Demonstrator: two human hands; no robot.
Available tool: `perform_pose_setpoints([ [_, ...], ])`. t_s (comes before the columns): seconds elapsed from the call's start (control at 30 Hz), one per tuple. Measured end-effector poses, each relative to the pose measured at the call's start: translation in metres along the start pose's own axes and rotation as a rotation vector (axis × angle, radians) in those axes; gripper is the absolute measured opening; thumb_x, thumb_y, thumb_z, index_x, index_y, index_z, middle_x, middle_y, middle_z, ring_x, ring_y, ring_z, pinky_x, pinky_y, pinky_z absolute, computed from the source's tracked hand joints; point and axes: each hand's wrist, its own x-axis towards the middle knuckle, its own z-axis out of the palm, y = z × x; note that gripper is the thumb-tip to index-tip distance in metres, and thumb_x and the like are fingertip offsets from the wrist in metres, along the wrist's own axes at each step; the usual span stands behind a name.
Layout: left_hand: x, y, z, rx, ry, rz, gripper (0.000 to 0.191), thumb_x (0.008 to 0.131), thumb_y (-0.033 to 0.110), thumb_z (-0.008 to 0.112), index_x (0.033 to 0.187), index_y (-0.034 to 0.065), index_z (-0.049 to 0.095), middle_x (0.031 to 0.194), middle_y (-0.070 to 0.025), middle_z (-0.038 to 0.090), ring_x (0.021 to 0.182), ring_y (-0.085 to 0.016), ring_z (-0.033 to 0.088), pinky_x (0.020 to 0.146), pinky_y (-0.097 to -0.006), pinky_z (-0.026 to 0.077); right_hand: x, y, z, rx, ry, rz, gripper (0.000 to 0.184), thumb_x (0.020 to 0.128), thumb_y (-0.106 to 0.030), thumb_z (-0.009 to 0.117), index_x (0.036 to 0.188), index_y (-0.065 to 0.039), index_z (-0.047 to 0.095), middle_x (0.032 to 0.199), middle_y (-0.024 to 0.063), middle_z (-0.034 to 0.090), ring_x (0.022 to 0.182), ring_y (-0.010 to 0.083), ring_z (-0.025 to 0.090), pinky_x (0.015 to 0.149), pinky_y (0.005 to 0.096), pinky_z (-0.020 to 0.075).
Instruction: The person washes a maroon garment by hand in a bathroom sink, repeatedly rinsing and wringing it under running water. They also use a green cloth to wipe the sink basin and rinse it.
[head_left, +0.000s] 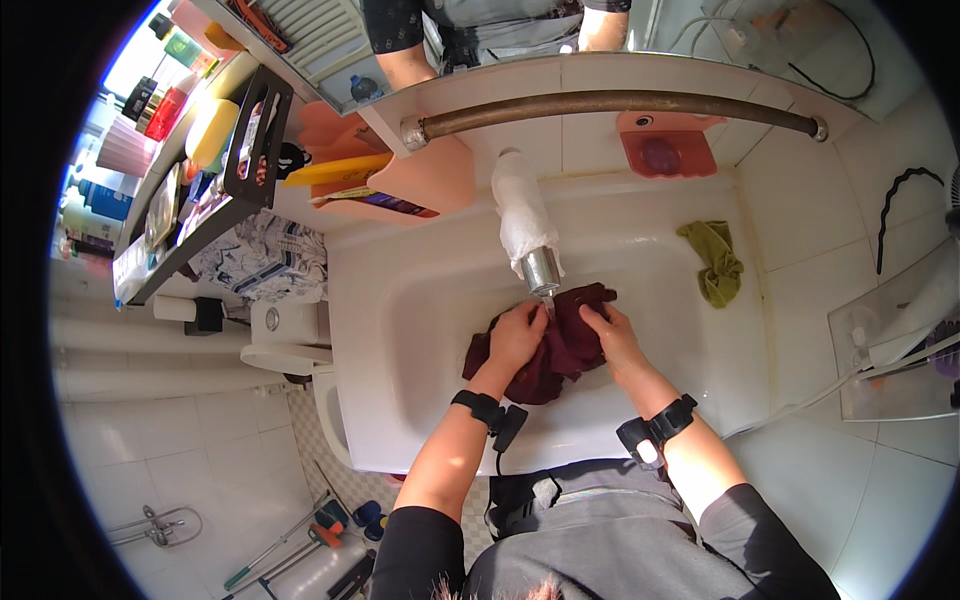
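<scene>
A wet dark red cloth (547, 364) lies bunched in the white washbasin (420, 330). Above it, the metal tap (540, 270), its body wrapped in white material, runs a thin stream of water onto the cloth. My left hand (517, 334) grips the cloth's left part, just left of the stream. On the other side, my right hand (615, 334) pinches the cloth's upper right part between thumb and fingers. The fingertips of both hands are partly hidden in the folds.
A green cloth (712, 262) rests on the basin's right side. A brown metal bar (615, 101) and a red soap holder (667, 154) are on the wall behind. An orange holder (435, 176) stands at the back left, near a dark shelf (225, 199). A white cable (810, 401) crosses at right.
</scene>
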Motion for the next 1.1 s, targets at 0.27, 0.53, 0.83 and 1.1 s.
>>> perform_pose_setpoints([
  [0.27, -0.041, -0.031, 0.029, 0.799, -0.298, 0.220, 0.063, 0.090, 0.043, 0.063, 0.148, 0.0334, 0.039, 0.157, -0.0157, 0.026, 0.135, -0.039, 0.037, 0.104, -0.0574, 0.035, 0.020, 0.023, -0.016, -1.155, 0.232, -0.218, 0.075, 0.082, -0.024, 0.072, 0.149, -0.019, 0.037, 0.148, 0.0229, 0.037, 0.130, 0.0427, 0.042, 0.108, 0.0452, 0.0386],
  [0.53, -0.001, -0.061, 0.045, -0.124, 0.056, 0.063, 0.050, 0.091, 0.006, 0.052, 0.140, 0.0026, 0.048, 0.120, -0.0226, 0.063, 0.109, -0.038, 0.061, 0.100, -0.0383, 0.044, 0.028, 0.034, 0.004, 0.140, 0.056, 0.325, 0.065, 0.089, -0.042, 0.068, 0.145, -0.018, 0.044, 0.145, 0.0159, 0.046, 0.126, 0.0333, 0.050, 0.102, 0.0452, 0.0450],
  [0.83, -0.058, 0.100, 0.007, -0.086, 0.005, 0.250, 0.042, 0.089, 0.037, 0.066, 0.106, -0.0007, 0.067, 0.082, -0.0234, 0.068, 0.077, -0.039, 0.067, 0.069, -0.0423, 0.054, 0.030, 0.037, -0.014, 0.719, -0.170, 0.293, 0.036, 0.100, -0.043, 0.051, 0.114, -0.010, 0.060, 0.101, 0.0072, 0.068, 0.095, 0.0226, 0.065, 0.087, 0.0414, 0.0542],
  [1.1, -0.014, 0.059, 0.013, -0.011, -0.026, -0.080, 0.049, 0.094, 0.049, 0.057, 0.096, 0.0021, 0.069, 0.077, -0.0233, 0.066, 0.077, -0.042, 0.065, 0.071, -0.0456, 0.052, -0.029, 0.001, 0.025, 0.650, 0.138, 0.311, 0.032, 0.105, -0.025, 0.040, 0.121, -0.004, 0.058, 0.113, 0.0110, 0.066, 0.100, 0.0242, 0.066, 0.088, 0.0383, 0.0557],
])
